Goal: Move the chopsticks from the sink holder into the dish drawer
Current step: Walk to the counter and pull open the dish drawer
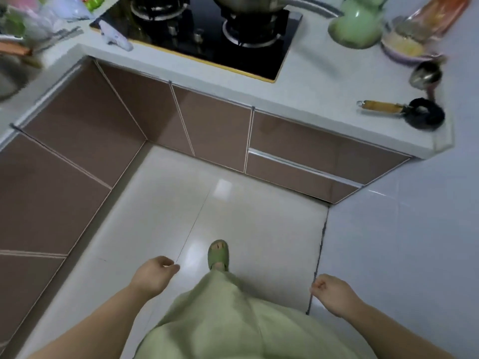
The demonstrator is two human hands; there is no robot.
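My left hand hangs low over the floor with its fingers loosely curled and nothing in it. My right hand is at the lower right, curled into a loose fist, also holding nothing. The steel sink shows only as a blurred edge at the far left. No chopsticks or holder can be made out. Brown cabinet fronts line the L-shaped counter; two shut drawers sit under its right end.
A black gas hob with a steel pan sits on the white counter. A green kettle, a bowl, a ladle and a small black pan stand at the right. Glossy floor tiles lie ahead, with my green slipper.
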